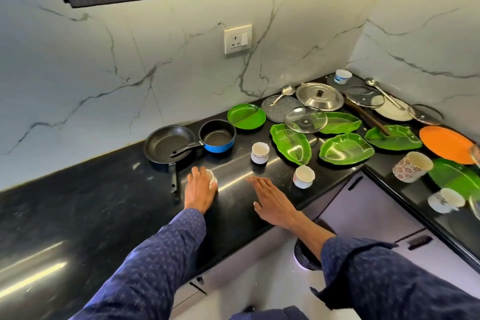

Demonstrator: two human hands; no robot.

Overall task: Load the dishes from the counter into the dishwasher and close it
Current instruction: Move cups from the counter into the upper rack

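Loading has barely begun: pans, lids, green plates and cups crowd the worktop (104, 202) beyond the frying pan (168, 144). Just right of its handle, my left hand (200, 191) grips a small cup (212, 180); my right hand (272, 202) hovers flat, holding nothing. No dishwasher shows.

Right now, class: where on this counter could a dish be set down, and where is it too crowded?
Bare black counter lies left of the frying pan and the left hand, which grips a small cup. A smaller patch lies by the right hand, between two white cups. The back right corner is crowded: green leaf plates, lids, spoons.
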